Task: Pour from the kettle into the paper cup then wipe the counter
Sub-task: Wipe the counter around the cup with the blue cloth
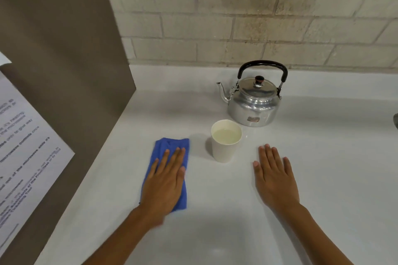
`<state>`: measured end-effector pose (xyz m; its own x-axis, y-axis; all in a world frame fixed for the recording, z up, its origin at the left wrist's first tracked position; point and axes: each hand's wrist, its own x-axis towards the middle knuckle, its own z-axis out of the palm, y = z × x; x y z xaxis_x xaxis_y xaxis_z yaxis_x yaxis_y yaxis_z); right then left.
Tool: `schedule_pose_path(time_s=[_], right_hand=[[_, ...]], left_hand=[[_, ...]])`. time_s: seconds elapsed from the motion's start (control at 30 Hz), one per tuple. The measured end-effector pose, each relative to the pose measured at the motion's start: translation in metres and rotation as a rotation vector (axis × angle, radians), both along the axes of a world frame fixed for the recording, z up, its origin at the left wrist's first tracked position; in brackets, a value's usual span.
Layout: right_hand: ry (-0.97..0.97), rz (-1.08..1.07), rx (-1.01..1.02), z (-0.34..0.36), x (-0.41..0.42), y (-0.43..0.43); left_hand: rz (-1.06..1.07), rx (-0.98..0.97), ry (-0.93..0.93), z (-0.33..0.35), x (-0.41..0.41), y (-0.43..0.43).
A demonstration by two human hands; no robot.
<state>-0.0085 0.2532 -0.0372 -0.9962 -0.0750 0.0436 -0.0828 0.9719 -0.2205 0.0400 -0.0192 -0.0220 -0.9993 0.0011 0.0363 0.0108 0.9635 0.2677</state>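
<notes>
Kettle (254, 101) sits upright on the white counter (237, 211), back near the brick wall (237, 17). Spout points left, slightly toward the wall; black handle arches over the lid, running left-right in line with the spout. Lid is on.

Cup (225, 141) stands upright just in front of the kettle, a bit left of its body, close but not touching as far as visible. It holds pale liquid to well up the wall. Open mouth faces up.

Cloth (170, 146) is a blue folded rectangle lying flat on the counter, left of the cup and clear of it. Long axis runs near-to-far, tilted slightly right at the far end.

Left hand (165, 183) lies palm-down on the cloth, fingers straight and together, pointing away from the person along the cloth's long axis. It presses flat, no pinch or curl around the fabric. Far end of the cloth shows past the fingertips.

Right hand (274, 176) lies flat on bare counter, right of the cup, fingers extended and slightly spread, pointing toward the wall. It holds nothing.

Brown panel (64, 71) stands at left with a printed sheet (23, 146) on it.
</notes>
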Motion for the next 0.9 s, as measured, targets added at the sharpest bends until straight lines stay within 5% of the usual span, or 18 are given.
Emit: schedule_pose_path(time_s=[0.17, 0.47, 0.73, 0.9], right_hand=[[0.007, -0.005, 0.000, 0.002, -0.001, -0.003], [0.004, 0.014, -0.030, 0.006, 0.001, 0.000], [-0.012, -0.001, -0.026, 0.009, 0.002, -0.005], [-0.014, -0.001, -0.031, 0.010, 0.002, -0.005]], left_hand=[[0.214, 0.020, -0.052, 0.006, -0.089, 0.016], [-0.082, 0.001, 0.075, -0.010, -0.076, 0.003], [0.164, -0.085, -0.032, 0.008, -0.173, -0.019], [-0.089, -0.109, 0.035, -0.008, -0.167, 0.006]])
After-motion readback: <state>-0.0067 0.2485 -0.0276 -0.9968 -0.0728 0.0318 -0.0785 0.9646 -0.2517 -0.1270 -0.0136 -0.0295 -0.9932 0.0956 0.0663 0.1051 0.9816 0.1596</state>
